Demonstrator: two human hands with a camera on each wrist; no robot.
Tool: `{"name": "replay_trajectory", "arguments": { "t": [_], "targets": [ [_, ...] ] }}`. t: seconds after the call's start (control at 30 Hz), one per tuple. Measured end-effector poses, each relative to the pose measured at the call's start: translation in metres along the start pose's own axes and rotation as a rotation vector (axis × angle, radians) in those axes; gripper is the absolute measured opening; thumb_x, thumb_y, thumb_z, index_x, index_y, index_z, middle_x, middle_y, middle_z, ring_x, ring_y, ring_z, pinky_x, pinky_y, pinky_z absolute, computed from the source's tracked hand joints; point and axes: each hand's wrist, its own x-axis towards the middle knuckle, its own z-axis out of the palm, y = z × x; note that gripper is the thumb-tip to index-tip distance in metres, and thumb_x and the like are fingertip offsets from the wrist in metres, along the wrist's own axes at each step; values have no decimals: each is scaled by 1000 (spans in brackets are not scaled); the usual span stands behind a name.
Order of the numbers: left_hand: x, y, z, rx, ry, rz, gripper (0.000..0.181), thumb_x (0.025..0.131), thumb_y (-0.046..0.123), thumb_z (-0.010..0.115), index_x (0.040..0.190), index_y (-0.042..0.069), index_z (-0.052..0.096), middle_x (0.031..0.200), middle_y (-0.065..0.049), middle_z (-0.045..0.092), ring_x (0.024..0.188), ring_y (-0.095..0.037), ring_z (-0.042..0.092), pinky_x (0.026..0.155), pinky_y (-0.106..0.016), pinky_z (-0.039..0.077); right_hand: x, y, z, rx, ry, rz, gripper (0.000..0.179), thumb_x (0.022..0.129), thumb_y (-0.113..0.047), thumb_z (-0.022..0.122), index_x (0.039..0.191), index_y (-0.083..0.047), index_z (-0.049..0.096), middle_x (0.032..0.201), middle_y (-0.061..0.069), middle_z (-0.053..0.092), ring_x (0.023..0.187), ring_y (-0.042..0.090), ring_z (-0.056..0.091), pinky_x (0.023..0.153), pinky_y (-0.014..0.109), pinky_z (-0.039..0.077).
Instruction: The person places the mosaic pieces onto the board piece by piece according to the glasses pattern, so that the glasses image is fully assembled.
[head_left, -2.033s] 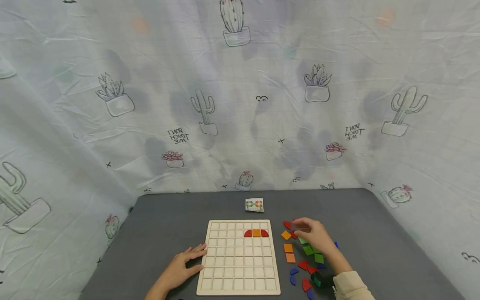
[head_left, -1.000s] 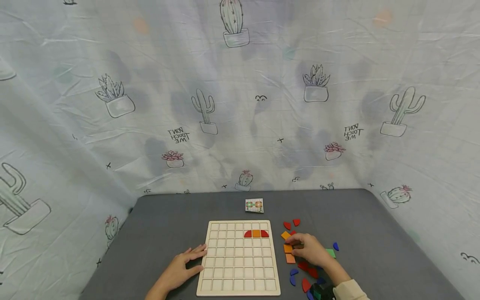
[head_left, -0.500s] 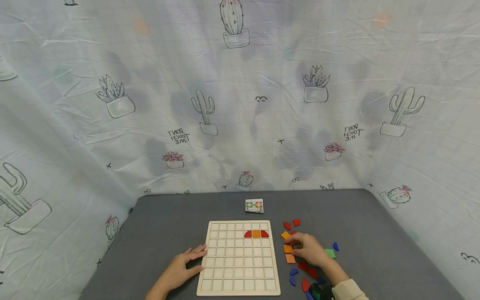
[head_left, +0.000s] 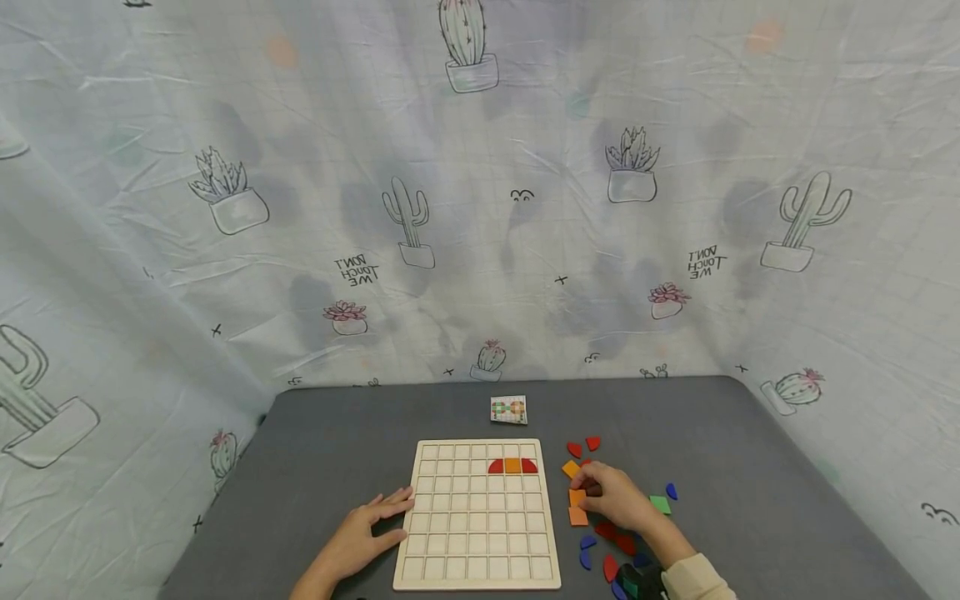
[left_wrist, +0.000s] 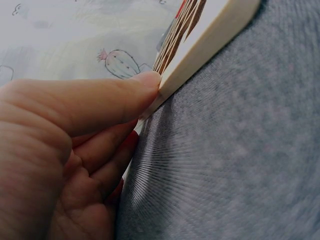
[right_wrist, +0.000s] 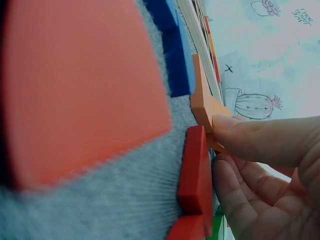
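Note:
A pale wooden grid board [head_left: 457, 525] lies on the table. In its upper rows sit an orange square tile [head_left: 512, 466] and a red quarter-round tile on each side. My left hand [head_left: 367, 537] rests at the board's left edge, fingers extended over the rim; in the left wrist view the thumb [left_wrist: 120, 102] touches the board's side. Right of the board, my right hand [head_left: 617, 497] pinches an orange square tile [head_left: 576, 497] between thumb and fingers, down at table level. Another orange square tile [head_left: 578, 517] lies directly below it, and the fingers partly cover the held one.
Loose red [head_left: 573, 450], blue [head_left: 587, 542] and green tiles [head_left: 661, 505] are scattered around the right hand, some hidden beneath it. A small pattern card [head_left: 509, 410] lies beyond the board. A dark strapped device [head_left: 643, 583] is at the right wrist. Cactus-printed cloth surrounds the table.
My right hand came down and left from over the green tiles to the orange square tiles. The lowest orange tile has shifted slightly left. The left hand stays at the board's edge.

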Motion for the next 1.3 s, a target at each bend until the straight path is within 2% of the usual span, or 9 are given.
{"name": "replay_trajectory", "arguments": {
  "t": [0.17, 0.4, 0.57, 0.67, 0.9, 1.07, 1.3],
  "targets": [
    [0, 0, 0, 1, 3, 0, 49, 88, 35, 65, 130, 10, 60, 141, -10, 50, 132, -11, 44, 115, -22, 29, 0, -2, -1, 7, 2, -3, 16, 81, -4, 72, 92, -8, 62, 97, 3, 62, 88, 20, 62, 69, 24, 55],
    [0, 0, 1, -3, 9, 23, 49, 88, 34, 65, 130, 9, 60, 141, -11, 50, 132, -10, 44, 114, -15, 28, -2, -5, -5, 58, 41, 18, 10, 81, -5, 72, 91, -6, 68, 93, 4, 68, 79, 10, 59, 63, 20, 52],
    [0, -1, 2, 6, 25, 48, 46, 89, 32, 65, 129, 8, 61, 139, -13, 51, 131, -11, 46, 113, -20, 31, 0, -11, -8, 51, 97, 44, 8, 80, -5, 73, 88, -7, 70, 88, 3, 68, 76, 12, 58, 61, 21, 50],
    [-1, -1, 2, 10, 30, 60, 45, 89, 31, 65, 128, 8, 61, 138, -14, 52, 131, -10, 47, 113, -22, 32, 3, -19, -9, 84, 127, 68, 9, 81, -7, 73, 89, -7, 70, 89, 3, 68, 78, 14, 59, 62, 23, 52],
    [1, -1, 1, -6, 25, 53, 46, 89, 31, 65, 129, 8, 61, 140, -13, 51, 131, -5, 44, 113, -11, 26, 17, -41, -1, 156, 169, 107, 9, 83, -6, 71, 92, -6, 72, 88, 3, 67, 75, 14, 61, 63, 27, 54],
    [0, 2, 0, 8, 25, 51, 46, 89, 31, 65, 129, 9, 61, 139, -13, 51, 131, -8, 45, 114, -23, 30, 33, -56, 12, 181, 166, 84, 9, 82, -5, 72, 91, -4, 73, 88, 5, 69, 74, 14, 62, 63, 30, 56],
    [1, 8, -3, 5, 11, 43, 47, 89, 34, 65, 129, 9, 61, 140, -13, 51, 131, -16, 47, 112, -42, 32, 58, -71, 30, 206, 108, 28, 9, 81, -4, 73, 90, -4, 74, 89, 6, 70, 73, 12, 61, 61, 25, 55]
  ]
}}
